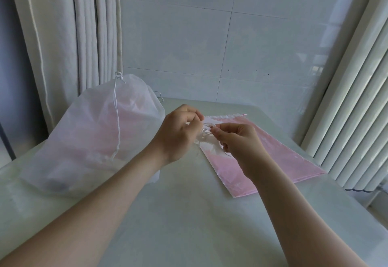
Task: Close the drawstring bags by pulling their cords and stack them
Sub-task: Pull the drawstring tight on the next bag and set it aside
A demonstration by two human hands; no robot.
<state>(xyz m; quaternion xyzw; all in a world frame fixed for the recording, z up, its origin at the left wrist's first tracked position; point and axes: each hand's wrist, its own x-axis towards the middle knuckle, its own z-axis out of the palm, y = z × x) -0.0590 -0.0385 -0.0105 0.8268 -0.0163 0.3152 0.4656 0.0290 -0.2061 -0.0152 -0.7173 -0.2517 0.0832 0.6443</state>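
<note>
Backdrop: pale tiled wall, cream pleated curtain at left, white ribbed radiator at right.

Surface: pale grey-green worktop, running from the near edge to the wall.

Item 1: pink drawstring bag. Lies flat on the right half of the worktop, set at an angle. Its gathered mouth is at the far end, near the wall.

Item 2: large white translucent drawstring bag. Stands bulging on the left side of the worktop, well apart from the pink bag; pink contents show faintly through the fabric. Its white hanging cord is knotted at the top and trails down the front.

Item 3: looped white cord. Held just above the left edge of the pink bag, between both hands; which bag it belongs to cannot be made out.

Left hand: fingers curled, tips pinching the looped cord from the left.

Right hand: thumb and forefinger pinching the same cord from the right, remaining fingers curled under. The two hands are nearly touching.
</note>
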